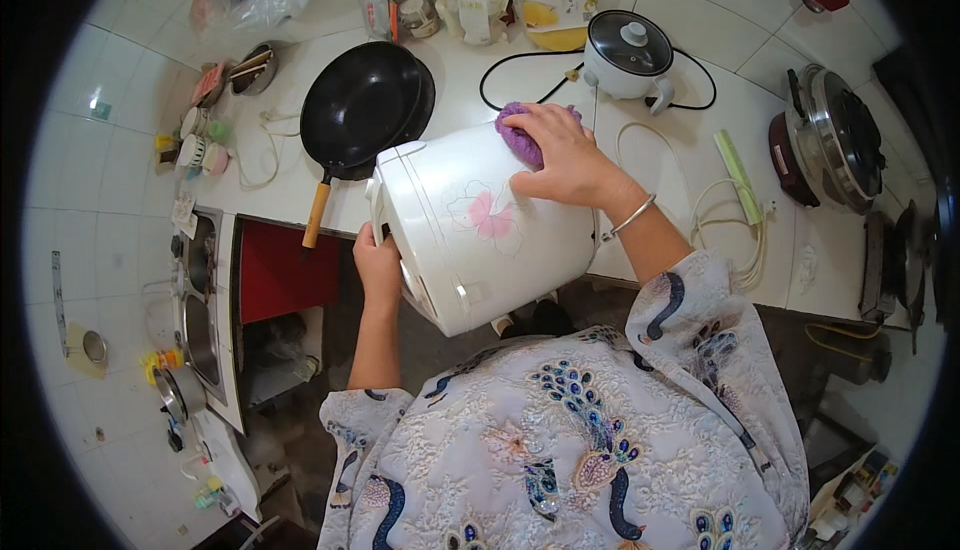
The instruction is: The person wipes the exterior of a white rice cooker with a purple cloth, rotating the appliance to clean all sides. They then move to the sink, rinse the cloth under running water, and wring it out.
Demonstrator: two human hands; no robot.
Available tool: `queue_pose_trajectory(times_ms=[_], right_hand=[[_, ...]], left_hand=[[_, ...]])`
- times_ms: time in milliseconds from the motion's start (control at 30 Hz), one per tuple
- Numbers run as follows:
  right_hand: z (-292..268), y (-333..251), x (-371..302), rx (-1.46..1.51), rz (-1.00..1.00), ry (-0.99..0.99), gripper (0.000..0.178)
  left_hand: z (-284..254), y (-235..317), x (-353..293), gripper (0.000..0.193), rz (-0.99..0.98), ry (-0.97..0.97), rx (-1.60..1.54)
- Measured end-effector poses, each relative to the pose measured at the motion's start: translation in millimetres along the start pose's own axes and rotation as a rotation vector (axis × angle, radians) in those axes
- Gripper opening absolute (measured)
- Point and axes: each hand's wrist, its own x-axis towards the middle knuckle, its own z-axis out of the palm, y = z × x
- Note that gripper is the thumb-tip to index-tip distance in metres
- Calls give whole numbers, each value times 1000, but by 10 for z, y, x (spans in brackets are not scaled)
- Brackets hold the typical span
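A white rice cooker with a pink flower on its side is tilted over at the front edge of the counter. My left hand is closed on its handle, with the fingertips partly hidden behind it. On the cooker's far right side, my right hand presses a purple cloth against the white shell, fingers bent over the cloth. A bracelet circles my right wrist.
Behind the cooker lies a black frying pan with a wooden handle. A small white electric pot with a glass lid stands at the back. Cables and a green strip lie to the right, near a steel pot. A sink is at left.
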Motion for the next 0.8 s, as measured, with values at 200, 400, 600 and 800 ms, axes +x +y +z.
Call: queue_pose_trajectory(times_ms=[200,400,600,800], right_hand=[[-29,37,18,9,23,-36,74],[-36,28,-38,-19,43,-33,77],[-72,37,-69,0,27,-29,73],[-8,260,-11,80,-81,28,63]], left_hand=[[94,115,-30,11,0,30,-20],[85,91,-17,13,-14,30,9],[118,131,-39,12,22,44,50],[115,94,-60,11,28,49,32]])
